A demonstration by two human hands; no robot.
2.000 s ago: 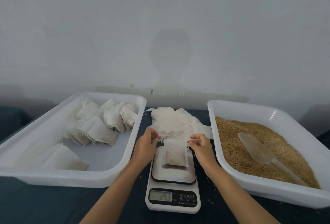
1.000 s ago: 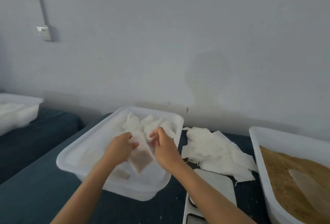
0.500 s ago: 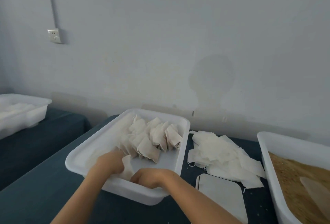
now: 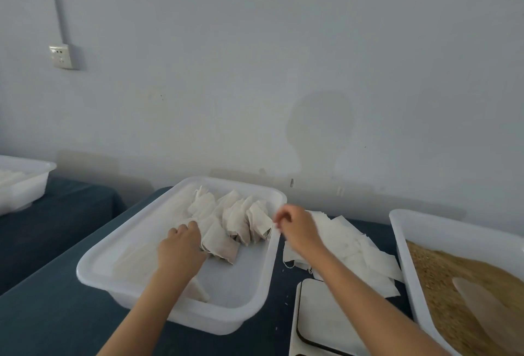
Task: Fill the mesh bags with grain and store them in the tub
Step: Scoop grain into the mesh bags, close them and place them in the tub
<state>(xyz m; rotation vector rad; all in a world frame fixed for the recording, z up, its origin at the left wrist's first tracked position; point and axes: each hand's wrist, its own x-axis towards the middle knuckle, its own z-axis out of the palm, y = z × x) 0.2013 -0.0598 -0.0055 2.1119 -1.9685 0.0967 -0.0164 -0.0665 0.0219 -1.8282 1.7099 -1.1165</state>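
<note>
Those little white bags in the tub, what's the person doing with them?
A person is packing filled mesh bags into a white tub. The left hand rests on the bags inside. The right hand hovers over the tub's edge, above the empty bags. The grain tub sits to the right.

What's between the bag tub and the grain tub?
In the head view, the pile of empty bags and the scale lie on the dark cloth between the bag tub and the grain tub.
</note>
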